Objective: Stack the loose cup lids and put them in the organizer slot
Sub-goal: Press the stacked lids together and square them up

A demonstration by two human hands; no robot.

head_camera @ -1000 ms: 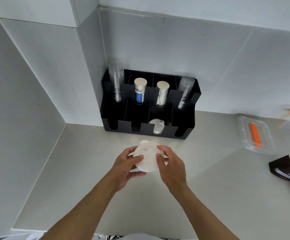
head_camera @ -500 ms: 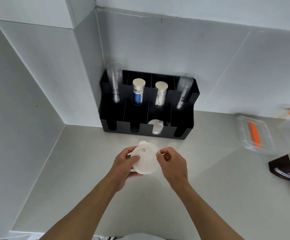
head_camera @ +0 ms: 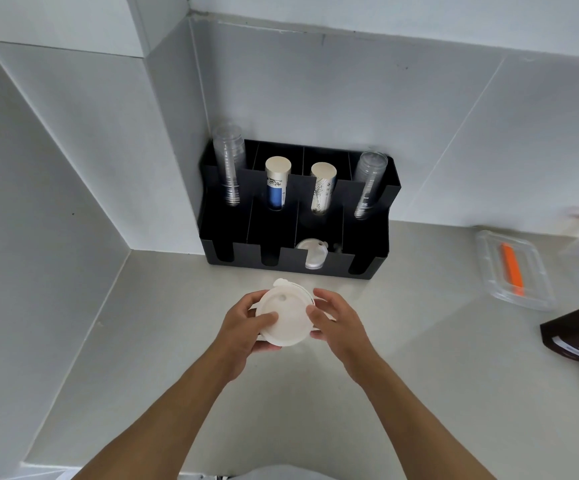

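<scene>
both hands hold almost the same spot above the counter as a second ago, but the stack of white round plastic cup lids [head_camera: 284, 315] now sits flatter toward the camera, with its small hole showing near the upper left of the top face. the left hand [head_camera: 246, 332] is clamped on the stack's left side, thumb lying across the top and fingers curled underneath. the right hand [head_camera: 336, 322] has closed in again after pinching only the rim half a second ago; its thumb presses the right edge of the top lid while its fingers wrap the far side. the stack is held in the air over the pale grey countertop [head_camera: 419, 393], just in front of the black plastic multi-slot organizer [head_camera: 367, 268] that stands against the white tiled wall [head_camera: 350, 98] in the corner. one white lid [head_camera: 313, 254] already rests in the third front slot from the left; the other front slots look dark. behind them stand two stacks of clear plastic cups [head_camera: 229, 164] at the outer ends and two stacks of paper cups [head_camera: 277, 181] in the middle. nothing lies between the hands and the organizer. off to the right, well apart, are a clear plastic container holding something orange [head_camera: 513, 271] and a dark brown carton [head_camera: 575, 337], as before.
</scene>
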